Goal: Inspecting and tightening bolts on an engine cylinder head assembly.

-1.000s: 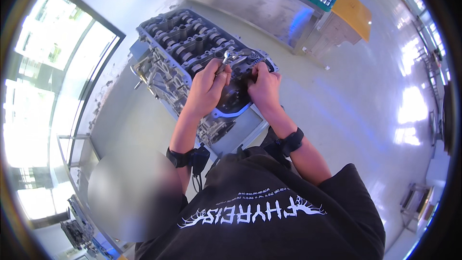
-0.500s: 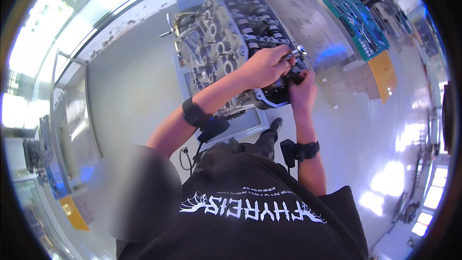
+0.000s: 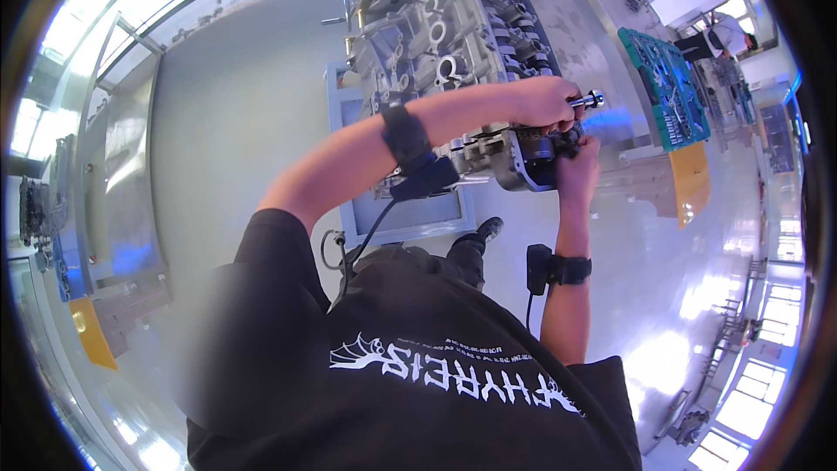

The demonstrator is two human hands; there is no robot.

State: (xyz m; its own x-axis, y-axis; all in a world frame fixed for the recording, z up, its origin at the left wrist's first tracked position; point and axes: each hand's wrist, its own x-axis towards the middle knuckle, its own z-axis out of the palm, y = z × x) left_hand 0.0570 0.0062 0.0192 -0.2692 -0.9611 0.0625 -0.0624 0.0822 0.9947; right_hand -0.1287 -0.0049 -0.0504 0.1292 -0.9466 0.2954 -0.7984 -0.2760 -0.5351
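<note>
A large grey metal engine block (image 3: 453,44) stands on a blue-grey stand (image 3: 410,214) in front of me. My left hand (image 3: 540,100) is closed around a chrome ratchet tool (image 3: 586,101) at the block's near right end, its handle tip sticking out past my fist. My right hand (image 3: 575,166) sits just below it, gripping the dark end part of the block (image 3: 536,157). Both wrists wear black straps with small boxes and cables.
A green tray of tools (image 3: 667,87) lies on a bench to the right, with a yellow panel (image 3: 693,183) beside it. Metal racks and a window wall (image 3: 105,78) run along the left. Another person (image 3: 719,35) stands far off at the upper right.
The view has swung, so the engine block now sits higher and more to the right. My left arm stretches further across, and both hands stay together at the block's near end.
</note>
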